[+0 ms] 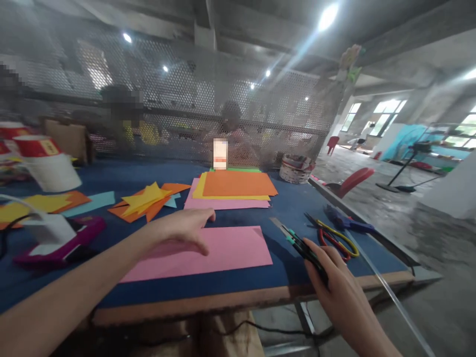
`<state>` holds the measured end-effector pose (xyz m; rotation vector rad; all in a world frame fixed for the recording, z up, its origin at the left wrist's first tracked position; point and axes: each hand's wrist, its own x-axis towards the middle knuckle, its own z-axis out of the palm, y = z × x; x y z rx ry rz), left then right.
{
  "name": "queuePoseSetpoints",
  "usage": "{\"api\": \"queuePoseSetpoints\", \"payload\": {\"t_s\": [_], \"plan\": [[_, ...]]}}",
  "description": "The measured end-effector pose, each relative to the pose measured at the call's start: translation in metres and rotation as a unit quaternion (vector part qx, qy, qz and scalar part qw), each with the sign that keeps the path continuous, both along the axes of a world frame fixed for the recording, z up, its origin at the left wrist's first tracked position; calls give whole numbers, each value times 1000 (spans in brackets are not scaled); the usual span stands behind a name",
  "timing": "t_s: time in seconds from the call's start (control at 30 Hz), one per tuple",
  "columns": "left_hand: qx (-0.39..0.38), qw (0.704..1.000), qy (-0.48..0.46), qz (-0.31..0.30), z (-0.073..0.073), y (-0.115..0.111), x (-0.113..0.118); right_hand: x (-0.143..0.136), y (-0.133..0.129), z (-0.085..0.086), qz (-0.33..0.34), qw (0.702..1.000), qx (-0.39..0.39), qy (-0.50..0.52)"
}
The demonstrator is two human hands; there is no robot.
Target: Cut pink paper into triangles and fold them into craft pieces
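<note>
A long pink paper sheet [238, 250] lies on the blue table top near its front edge. Over the left part of this sheet is my left hand [191, 227], its thumb and fingers apart and nothing between them. My right hand [330, 270] is closed around a black and green utility knife [297, 244], whose blade points up and left, to the right of the sheet. Behind the sheet sits a stack of coloured paper with an orange sheet [238, 183] on top. Yellow and orange star shapes [147, 198] lie left of the stack.
Red- and yellow-handled scissors or pliers [334, 240] and a blue tool [345, 220] lie at the right. A wrapped round container [295, 168] stands behind. Paper cups [48, 163] and a purple power strip [63, 243] are at the left. A perforated screen [178, 109] rises behind the table.
</note>
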<state>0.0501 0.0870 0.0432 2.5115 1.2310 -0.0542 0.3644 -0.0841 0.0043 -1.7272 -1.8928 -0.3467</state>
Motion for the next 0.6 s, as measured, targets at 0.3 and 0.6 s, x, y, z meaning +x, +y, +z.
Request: {"api": "queuePoseSetpoints", "payload": {"t_s": [0.3,0.6], "plan": [[-26,997,-29,-70,12,23,-2,-3,6,-4,14,1000,6,12],[6,994,-52,-96,14,35,5,-8,-29,-11,-10,1000,-6,-4]]}}
